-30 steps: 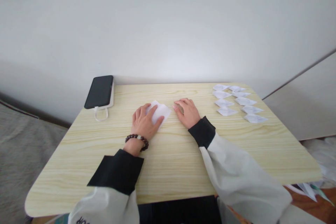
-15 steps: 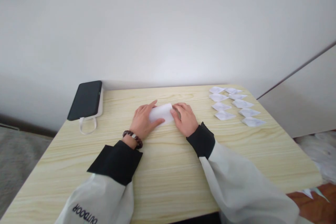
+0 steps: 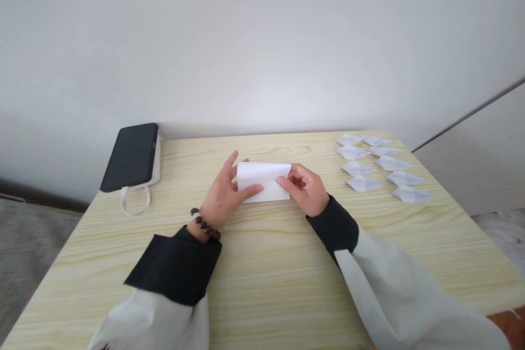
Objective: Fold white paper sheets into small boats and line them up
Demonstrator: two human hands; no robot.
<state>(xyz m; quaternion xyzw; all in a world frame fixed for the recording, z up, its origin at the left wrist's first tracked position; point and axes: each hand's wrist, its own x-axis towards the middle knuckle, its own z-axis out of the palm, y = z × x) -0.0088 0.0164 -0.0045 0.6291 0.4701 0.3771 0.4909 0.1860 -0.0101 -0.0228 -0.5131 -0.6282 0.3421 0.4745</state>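
Observation:
Between my two hands is a white sheet of paper (image 3: 264, 178), folded over along its upper edge. My left hand (image 3: 227, 188) grips its left end, the thumb lying on the front face and the fingers behind. At the right end my right hand (image 3: 305, 188) pinches the paper between thumb and curled fingers. The paper appears lifted slightly off the wooden table (image 3: 266, 262). Its back side is hidden from me.
Several folded white paper pieces (image 3: 361, 183) with pointed ends lie in two columns at the table's right. At the far left a black-screened device (image 3: 131, 156) rests on a white object with a strap loop (image 3: 136, 210). A white wall (image 3: 262, 54) rises behind the table.
The paper has turned more level and more of its face shows. My right hand has moved a little rightward, and my left hand's fingers have gone behind the paper.

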